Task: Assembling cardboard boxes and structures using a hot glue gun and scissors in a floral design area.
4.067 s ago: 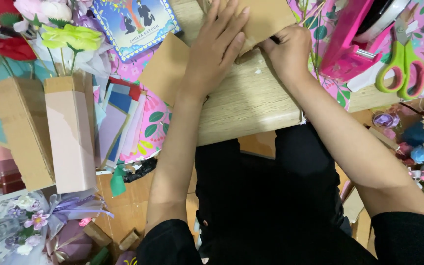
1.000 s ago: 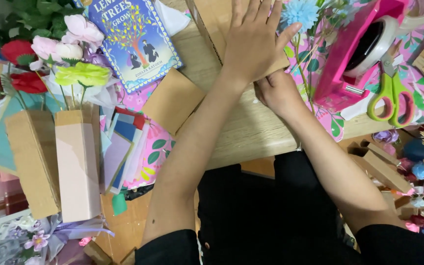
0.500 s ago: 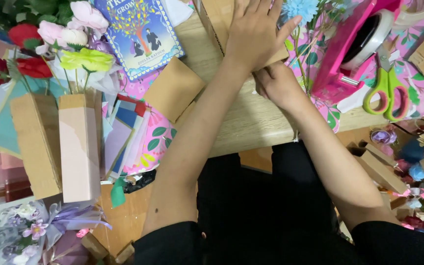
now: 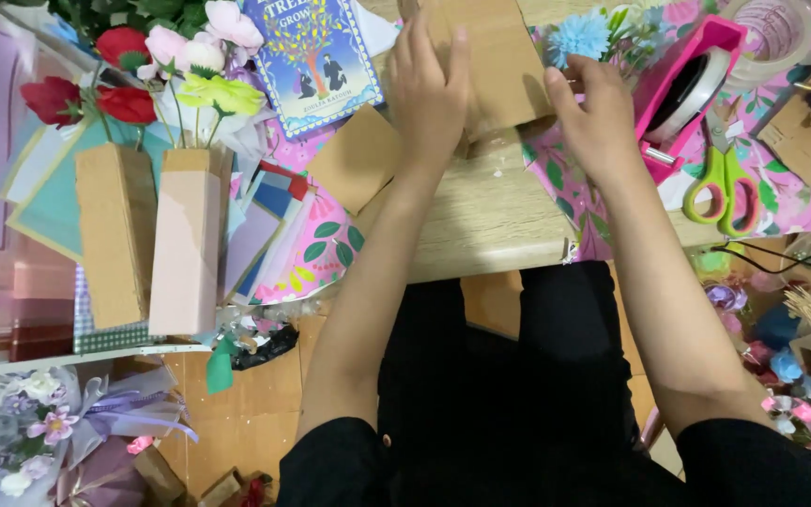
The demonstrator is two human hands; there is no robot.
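A brown cardboard piece [image 4: 499, 56] lies on the wooden table [image 4: 490, 221] at the top middle. My left hand [image 4: 429, 89] rests flat on its left side, fingers pressed down on it. My right hand [image 4: 598, 117] touches its right edge with curled fingers. A smaller brown cardboard piece [image 4: 357, 158] lies loose just left of my left forearm.
A pink tape dispenser [image 4: 692, 80] and green scissors [image 4: 723, 178] lie at the right. A blue book [image 4: 316, 56] sits at the top. Two tall boxes [image 4: 147, 239] holding paper flowers [image 4: 157, 61] stand at the left, beside stacked coloured paper [image 4: 274, 235].
My right hand has come off the near edge and moved to the cardboard's right side. My left hand has shifted left on the cardboard. The view has shifted.
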